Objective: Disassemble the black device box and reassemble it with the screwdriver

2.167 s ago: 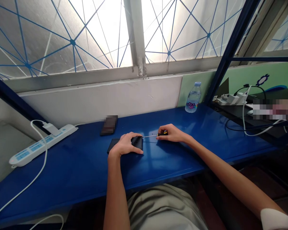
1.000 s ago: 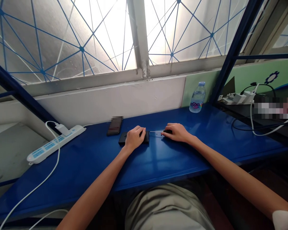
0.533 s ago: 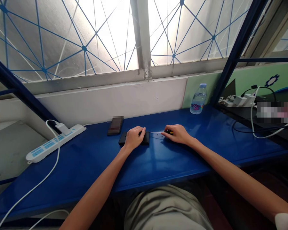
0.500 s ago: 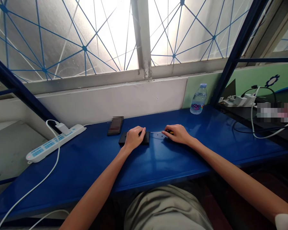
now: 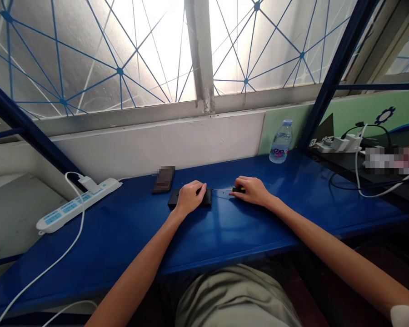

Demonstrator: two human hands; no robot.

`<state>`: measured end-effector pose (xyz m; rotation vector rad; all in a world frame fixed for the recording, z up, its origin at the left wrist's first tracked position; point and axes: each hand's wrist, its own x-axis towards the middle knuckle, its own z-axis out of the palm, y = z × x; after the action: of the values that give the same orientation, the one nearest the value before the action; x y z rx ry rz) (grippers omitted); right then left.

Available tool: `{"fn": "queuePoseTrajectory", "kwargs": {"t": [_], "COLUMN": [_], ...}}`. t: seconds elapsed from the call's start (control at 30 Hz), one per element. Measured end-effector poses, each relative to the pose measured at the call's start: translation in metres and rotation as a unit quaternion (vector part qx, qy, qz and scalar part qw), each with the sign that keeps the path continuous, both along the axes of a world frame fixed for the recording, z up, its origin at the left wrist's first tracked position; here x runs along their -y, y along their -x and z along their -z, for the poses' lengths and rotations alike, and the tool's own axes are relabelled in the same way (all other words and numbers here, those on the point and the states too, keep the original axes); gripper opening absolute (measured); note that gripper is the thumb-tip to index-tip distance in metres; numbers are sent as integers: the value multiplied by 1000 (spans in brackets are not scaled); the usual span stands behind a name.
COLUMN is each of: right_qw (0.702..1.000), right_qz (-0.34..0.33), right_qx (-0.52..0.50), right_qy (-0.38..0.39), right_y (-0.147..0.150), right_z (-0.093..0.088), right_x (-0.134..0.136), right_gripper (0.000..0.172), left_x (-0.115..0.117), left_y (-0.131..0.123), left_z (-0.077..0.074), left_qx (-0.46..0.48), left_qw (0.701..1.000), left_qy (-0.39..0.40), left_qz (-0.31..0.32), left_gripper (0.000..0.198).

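Observation:
A flat black device [image 5: 206,198] lies on the blue table [image 5: 225,227]. My left hand [image 5: 189,197] rests on top of it, fingers curled over its surface and pressing it down. My right hand [image 5: 252,190] is closed on a small screwdriver [image 5: 237,190] with a black and yellow handle. Its thin metal shaft [image 5: 221,189] lies level and points left at the device's right edge.
A dark phone [image 5: 163,179] lies behind the device. A white power strip [image 5: 77,205] with a white cable sits at the left. A water bottle [image 5: 281,141] stands at the back right. Chargers and cables [image 5: 341,143] lie on the neighbouring desk.
Since the earliest frame the view has shifted and my left arm now reaches in from further left. In the last second both hands have barely moved.

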<state>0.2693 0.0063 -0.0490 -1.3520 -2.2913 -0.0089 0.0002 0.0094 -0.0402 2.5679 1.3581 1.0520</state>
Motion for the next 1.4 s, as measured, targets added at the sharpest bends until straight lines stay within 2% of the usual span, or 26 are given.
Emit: {"fn": "queuePoseTrajectory", "kwargs": {"t": [0.17,0.5,0.7,1.03,1.4], "right_qw": [1000,1000,1000,998,999], "right_qz": [-12,-25,6,-8,-10], "right_qx": [1,-15,12,36,9], "right_qy": [12,5,12,56,39], "right_y": [0,0,-1,4,4], "right_z": [4,-4,-9,-3,-9], "right_x": [-1,4,5,4,9], "right_gripper": [26,34,40,20,27], "left_x": [-3,-3,-4,-1,1], "left_y": [1,1,1,1,-1], "left_z": [3,1,3,-1,-4], "left_qx": [6,-9,-9,-12,-31], "left_qw": [999,999,999,999,999], "left_qy": [-31,-41,-47,-41,-28], "left_qz": [15,11,10,13,6], "left_gripper": [34,30,31,31,29]}}
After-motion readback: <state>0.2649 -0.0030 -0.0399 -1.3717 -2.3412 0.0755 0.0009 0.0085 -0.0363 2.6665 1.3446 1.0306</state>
